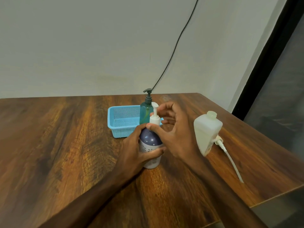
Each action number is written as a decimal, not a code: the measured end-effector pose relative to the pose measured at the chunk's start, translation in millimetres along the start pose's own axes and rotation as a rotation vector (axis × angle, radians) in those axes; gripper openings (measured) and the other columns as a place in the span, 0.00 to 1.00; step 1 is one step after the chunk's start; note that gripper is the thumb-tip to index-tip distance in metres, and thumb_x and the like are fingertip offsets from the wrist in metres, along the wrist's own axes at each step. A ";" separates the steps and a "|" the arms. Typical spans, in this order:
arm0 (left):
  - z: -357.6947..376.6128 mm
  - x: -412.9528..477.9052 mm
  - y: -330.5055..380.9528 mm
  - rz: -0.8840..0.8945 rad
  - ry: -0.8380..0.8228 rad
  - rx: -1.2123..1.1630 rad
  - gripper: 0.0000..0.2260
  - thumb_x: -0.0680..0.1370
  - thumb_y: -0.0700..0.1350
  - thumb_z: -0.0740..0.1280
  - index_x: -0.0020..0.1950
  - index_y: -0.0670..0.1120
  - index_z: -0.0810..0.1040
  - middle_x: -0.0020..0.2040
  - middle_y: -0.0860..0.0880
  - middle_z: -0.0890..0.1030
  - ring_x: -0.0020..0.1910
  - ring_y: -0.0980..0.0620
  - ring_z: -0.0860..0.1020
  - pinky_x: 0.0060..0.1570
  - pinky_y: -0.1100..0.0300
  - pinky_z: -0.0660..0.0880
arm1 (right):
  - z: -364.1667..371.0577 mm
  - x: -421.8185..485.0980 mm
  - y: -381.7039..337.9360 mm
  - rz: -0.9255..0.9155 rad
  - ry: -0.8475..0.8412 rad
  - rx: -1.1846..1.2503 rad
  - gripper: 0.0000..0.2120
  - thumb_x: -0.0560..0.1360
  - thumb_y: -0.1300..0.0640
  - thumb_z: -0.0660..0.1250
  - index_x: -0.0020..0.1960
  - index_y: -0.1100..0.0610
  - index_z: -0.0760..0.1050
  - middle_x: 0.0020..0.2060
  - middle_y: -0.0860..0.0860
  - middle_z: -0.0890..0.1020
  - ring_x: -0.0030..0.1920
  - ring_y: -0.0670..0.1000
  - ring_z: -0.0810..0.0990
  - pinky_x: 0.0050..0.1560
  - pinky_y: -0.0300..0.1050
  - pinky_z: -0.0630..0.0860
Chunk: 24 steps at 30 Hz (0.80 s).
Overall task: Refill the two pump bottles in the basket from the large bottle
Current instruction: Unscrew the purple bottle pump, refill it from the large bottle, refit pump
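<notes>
A purple and white pump bottle (pixel 150 140) stands upright on the wooden table (pixel 65 145), in front of the basket. My left hand (pixel 136 150) is wrapped around its body. My right hand (pixel 172 129) has thumb and fingertips around the white pump collar (pixel 154 120) at the bottle's neck. A teal pump bottle (pixel 145 111) with a dark pump stands in the right end of the blue mesh basket (pixel 121 120). The large white bottle (pixel 206 132) stands to the right with its neck uncapped. Its white pump with a long tube (pixel 230 158) lies on the table beside it.
The table's right edge runs diagonally close past the large bottle and the loose pump tube. A black cable (pixel 174 48) hangs down the wall behind the basket. A dark framed panel (pixel 279 71) stands at the far right.
</notes>
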<state>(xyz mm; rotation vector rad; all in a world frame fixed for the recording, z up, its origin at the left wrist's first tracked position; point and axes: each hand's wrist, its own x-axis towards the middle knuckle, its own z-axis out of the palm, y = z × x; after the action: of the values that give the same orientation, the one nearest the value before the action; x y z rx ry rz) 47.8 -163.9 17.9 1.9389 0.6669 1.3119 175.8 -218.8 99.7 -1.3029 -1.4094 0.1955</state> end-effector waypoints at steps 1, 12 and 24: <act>-0.1 -0.1 -0.9 -0.004 -0.001 0.003 0.32 0.66 0.57 0.79 0.67 0.62 0.70 0.62 0.71 0.76 0.63 0.66 0.77 0.58 0.71 0.75 | 0.7 -2.8 1.9 0.014 -0.008 0.005 0.21 0.68 0.55 0.79 0.56 0.53 0.73 0.52 0.43 0.81 0.54 0.42 0.81 0.53 0.38 0.80; 8.7 0.7 -5.0 -0.024 -0.021 0.011 0.32 0.69 0.54 0.80 0.70 0.56 0.73 0.63 0.59 0.80 0.63 0.58 0.79 0.62 0.55 0.79 | 2.5 -22.6 23.2 0.095 0.102 0.185 0.20 0.67 0.56 0.79 0.54 0.54 0.74 0.50 0.45 0.82 0.54 0.47 0.82 0.54 0.45 0.81; -12.0 17.3 1.7 -0.058 -0.223 0.093 0.37 0.70 0.76 0.65 0.76 0.64 0.63 0.72 0.65 0.69 0.70 0.68 0.67 0.66 0.61 0.70 | -11.4 -20.0 44.9 0.282 -0.147 0.308 0.30 0.66 0.48 0.78 0.64 0.39 0.69 0.57 0.35 0.79 0.58 0.37 0.78 0.54 0.35 0.78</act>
<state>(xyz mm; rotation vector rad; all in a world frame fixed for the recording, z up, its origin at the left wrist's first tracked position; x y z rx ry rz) 42.8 -149.2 32.2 2.0862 0.6763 1.0268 204.9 -223.5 58.9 -1.2417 -1.2527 0.6837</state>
